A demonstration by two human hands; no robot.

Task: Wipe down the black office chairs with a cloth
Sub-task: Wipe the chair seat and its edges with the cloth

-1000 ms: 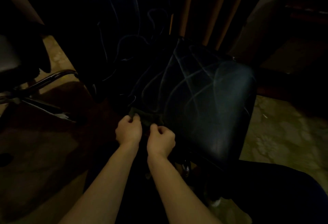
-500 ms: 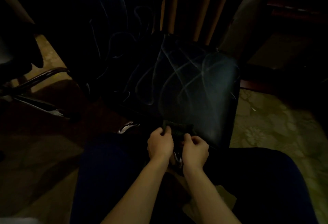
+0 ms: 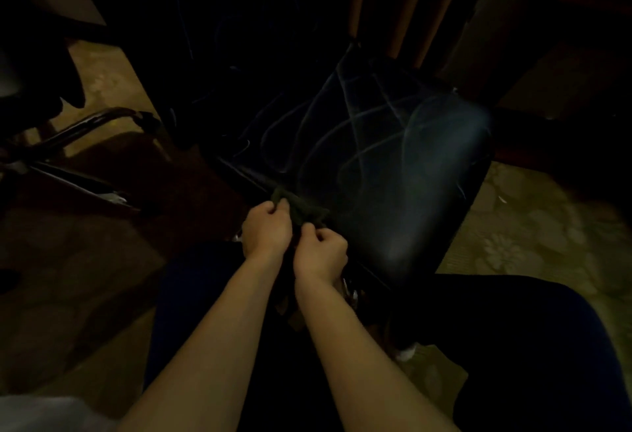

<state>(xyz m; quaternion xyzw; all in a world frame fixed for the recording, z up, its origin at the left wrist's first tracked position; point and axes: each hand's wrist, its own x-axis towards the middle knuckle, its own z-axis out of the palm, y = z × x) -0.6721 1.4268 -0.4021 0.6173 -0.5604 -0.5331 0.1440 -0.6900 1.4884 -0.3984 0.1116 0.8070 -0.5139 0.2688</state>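
Two chairs show, and you are partway through at best. At nine o'clock the second chair (image 3: 41, 89) sits in shadow, with its chrome base (image 3: 78, 144) just beside it toward the centre; too little of it is lit for you to tell whether it has been wiped, so count it as pending. Moving right, the black seat (image 3: 393, 164) fills the frame from centre out to two o'clock, and its surface carries pale curved streaks that cross one another. Judge those as wipe trails: this seat looks worked over, though the near corner and the backrest at twelve o'clock are too dark to call finished.

Your left hand (image 3: 268, 231) sits just below centre, knuckles up, its fingers curled and pinching the upper end of the dark green cloth (image 3: 301, 214). The cloth lies bunched against the seat's near-left edge, touching it. Your right hand (image 3: 321, 253) is just beside the left, toward five o'clock from it, fingers curled inward and nipping the cloth's lower end. Both forearms rise from six o'clock, close together, over your dark trouser legs (image 3: 513, 346). You appear to be regathering the cloth, not sweeping with it.
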